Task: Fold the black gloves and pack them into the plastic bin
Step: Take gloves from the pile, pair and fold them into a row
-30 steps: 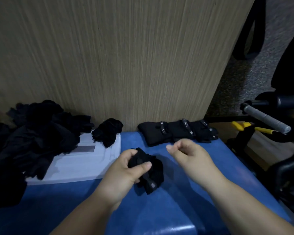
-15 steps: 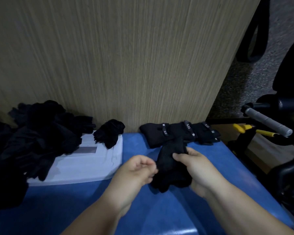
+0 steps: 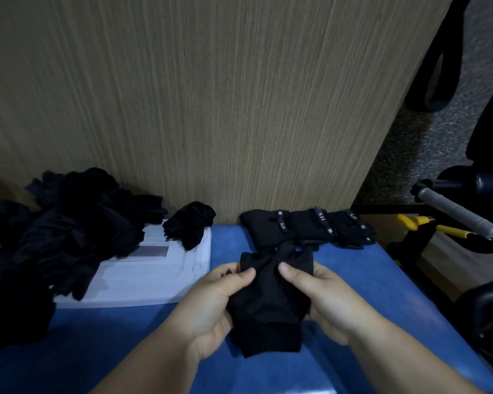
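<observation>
Two hands hold one black glove (image 3: 268, 302) between them, just above the blue table top (image 3: 125, 351). The left hand (image 3: 211, 305) grips the glove's left edge, its thumb pressed onto the cloth near the finger end; the right hand (image 3: 328, 302) grips the right edge, its thumb lying on the front of the glove and its fingers curled behind it. The glove's cuff hangs toward the person, below both palms, while its finger end points away and bunches up between the two thumbs. Beyond it, against the wooden panel (image 3: 211, 109), a row of folded gloves (image 3: 305, 227) with small white labels lies on the blue surface, very near or touching the held glove's fingertips. To the left, a loose heap of black gloves (image 3: 69, 223) spreads over a white flat sheet (image 3: 143, 280), and a single bunched glove (image 3: 190, 223) rests on that sheet's far right corner.
</observation>
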`<action>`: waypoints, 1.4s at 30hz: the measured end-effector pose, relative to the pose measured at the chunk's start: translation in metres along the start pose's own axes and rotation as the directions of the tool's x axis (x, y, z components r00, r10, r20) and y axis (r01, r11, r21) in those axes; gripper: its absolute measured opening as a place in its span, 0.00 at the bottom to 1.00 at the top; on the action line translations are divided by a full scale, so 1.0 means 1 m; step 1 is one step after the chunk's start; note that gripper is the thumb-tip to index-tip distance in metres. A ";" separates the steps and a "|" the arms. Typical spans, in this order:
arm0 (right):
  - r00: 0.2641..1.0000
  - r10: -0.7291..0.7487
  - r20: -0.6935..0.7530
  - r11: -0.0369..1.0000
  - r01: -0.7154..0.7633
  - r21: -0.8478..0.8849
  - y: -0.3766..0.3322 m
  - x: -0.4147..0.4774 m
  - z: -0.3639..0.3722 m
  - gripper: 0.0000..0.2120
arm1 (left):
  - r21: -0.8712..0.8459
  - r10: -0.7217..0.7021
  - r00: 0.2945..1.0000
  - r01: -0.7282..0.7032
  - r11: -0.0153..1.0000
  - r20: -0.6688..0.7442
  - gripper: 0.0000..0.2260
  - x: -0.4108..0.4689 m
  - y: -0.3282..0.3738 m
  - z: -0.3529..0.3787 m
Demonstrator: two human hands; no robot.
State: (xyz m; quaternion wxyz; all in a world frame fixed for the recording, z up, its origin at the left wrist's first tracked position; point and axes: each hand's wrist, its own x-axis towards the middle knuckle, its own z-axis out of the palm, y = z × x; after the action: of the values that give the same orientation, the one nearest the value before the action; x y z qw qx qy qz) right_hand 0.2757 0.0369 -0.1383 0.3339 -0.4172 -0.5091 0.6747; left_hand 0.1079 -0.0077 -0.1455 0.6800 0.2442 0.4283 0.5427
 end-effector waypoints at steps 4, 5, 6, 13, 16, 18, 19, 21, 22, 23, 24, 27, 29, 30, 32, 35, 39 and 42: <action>0.994 -0.026 -0.106 0.996 0.017 -0.086 0.004 0.004 -0.001 0.11 | 0.096 0.083 0.991 -0.072 0.993 -0.110 0.09 0.001 -0.004 0.004; 0.992 -0.028 -0.120 0.995 0.017 -0.094 0.006 0.005 -0.002 0.09 | 0.128 0.105 0.985 -0.088 0.988 -0.135 0.08 0.002 -0.006 0.003; 0.992 -0.026 -0.123 0.995 0.014 -0.099 0.007 0.007 -0.003 0.08 | 0.170 0.132 0.979 -0.104 0.980 -0.158 0.08 0.004 -0.008 0.002; 0.946 -0.147 -0.287 0.890 0.000 -0.456 0.017 0.018 -0.015 0.11 | 0.701 0.312 0.928 -0.085 0.709 -0.203 0.15 0.012 -0.016 -0.006; 0.903 -0.293 -0.314 0.666 -0.043 -0.745 0.017 0.018 -0.021 0.29 | 0.896 0.410 0.899 -0.048 0.442 -0.154 0.24 0.011 -0.014 -0.011; 0.893 -0.378 -0.244 0.542 0.000 -0.840 0.016 0.016 -0.022 0.29 | 0.920 0.425 0.894 -0.042 0.389 -0.139 0.26 0.010 -0.012 -0.014; 0.891 -0.412 -0.190 0.489 0.040 -0.871 0.015 0.014 -0.021 0.26 | 0.922 0.412 0.900 -0.028 0.386 -0.145 0.26 0.010 -0.011 -0.015; 0.903 -0.425 -0.058 0.387 0.123 -0.914 0.015 0.011 -0.018 0.19 | 0.918 0.371 0.914 0.003 0.398 -0.163 0.24 0.010 -0.009 -0.017; 0.911 -0.411 0.006 0.341 0.160 -0.926 0.017 0.011 -0.016 0.18 | 0.913 0.357 0.919 0.006 0.408 -0.166 0.23 0.011 -0.009 -0.017; 0.922 -0.382 0.063 0.305 0.190 -0.933 0.018 0.011 -0.014 0.19 | 0.908 0.356 0.921 -0.005 0.420 -0.160 0.21 0.011 -0.009 -0.017; 0.935 -0.336 0.111 0.275 0.210 -0.938 0.021 0.011 -0.013 0.21 | 0.902 0.365 0.919 -0.027 0.431 -0.147 0.20 0.012 -0.010 -0.017; 0.975 -0.125 0.185 0.163 0.204 -0.965 0.026 0.012 -0.013 0.26 | 0.881 0.439 0.895 -0.147 0.449 -0.074 0.17 0.013 -0.014 -0.014; 0.979 -0.004 0.202 0.102 0.202 -0.974 0.027 0.011 -0.015 0.27 | 0.852 0.462 0.887 -0.221 0.475 -0.028 0.16 0.014 -0.016 -0.013; 0.977 0.035 0.208 0.085 0.205 -0.975 0.027 0.010 -0.016 0.26 | 0.841 0.456 0.890 -0.242 0.484 -0.007 0.15 0.014 -0.017 -0.013; 0.974 0.078 0.214 0.059 0.210 -0.976 0.027 0.008 -0.018 0.26 | 0.839 0.423 0.906 -0.255 0.481 0.033 0.14 0.015 -0.018 -0.015; 0.971 0.106 0.212 0.040 0.209 -0.977 0.028 0.008 -0.020 0.27 | 0.880 0.365 0.925 -0.260 0.397 0.109 0.13 0.016 -0.021 -0.017; 0.969 0.114 0.220 0.028 0.218 -0.975 0.024 0.008 -0.027 0.42 | 0.939 0.345 0.897 -0.328 0.102 0.276 0.15 0.012 -0.024 -0.018; 0.971 0.102 0.217 0.023 0.216 -0.976 0.022 0.007 -0.034 0.47 | 0.933 0.326 0.882 -0.361 -0.002 0.342 0.12 0.012 -0.023 -0.020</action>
State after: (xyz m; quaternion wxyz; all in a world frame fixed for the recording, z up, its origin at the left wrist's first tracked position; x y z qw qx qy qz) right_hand 0.3029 0.0517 -0.1656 -0.0859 -0.4303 -0.8851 0.1552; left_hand 0.1036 -0.0054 -0.1779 0.1919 0.7357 0.5949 0.2607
